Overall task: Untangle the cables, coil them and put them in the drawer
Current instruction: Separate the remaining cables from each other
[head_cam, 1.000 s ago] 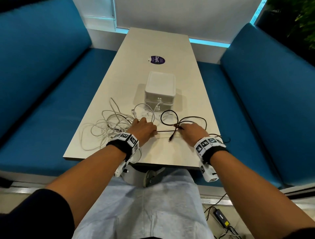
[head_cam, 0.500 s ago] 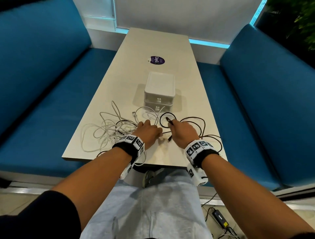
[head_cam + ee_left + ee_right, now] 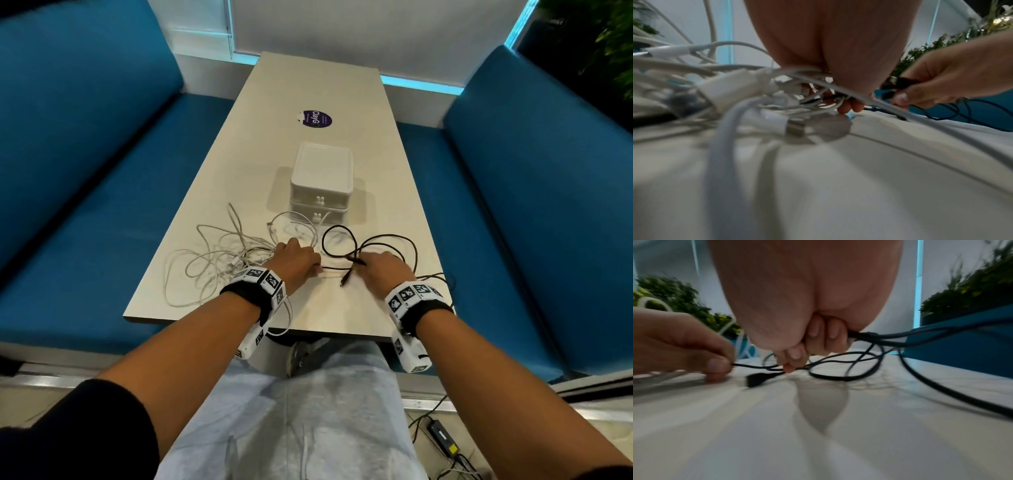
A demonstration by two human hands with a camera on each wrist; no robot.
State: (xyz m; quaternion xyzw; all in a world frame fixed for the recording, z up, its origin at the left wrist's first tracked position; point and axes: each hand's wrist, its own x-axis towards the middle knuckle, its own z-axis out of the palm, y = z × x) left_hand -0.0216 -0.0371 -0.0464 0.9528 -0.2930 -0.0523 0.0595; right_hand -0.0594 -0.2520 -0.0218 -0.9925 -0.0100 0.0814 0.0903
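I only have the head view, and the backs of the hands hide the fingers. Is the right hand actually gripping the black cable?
Observer: Yes. The right wrist view shows the right hand with its fingers curled round several strands of the black cable.
Operator: And the left hand, is it on the same cable?
Observer: Yes. In that same view the left hand pinches a single black strand between thumb and fingertip, just above the table.
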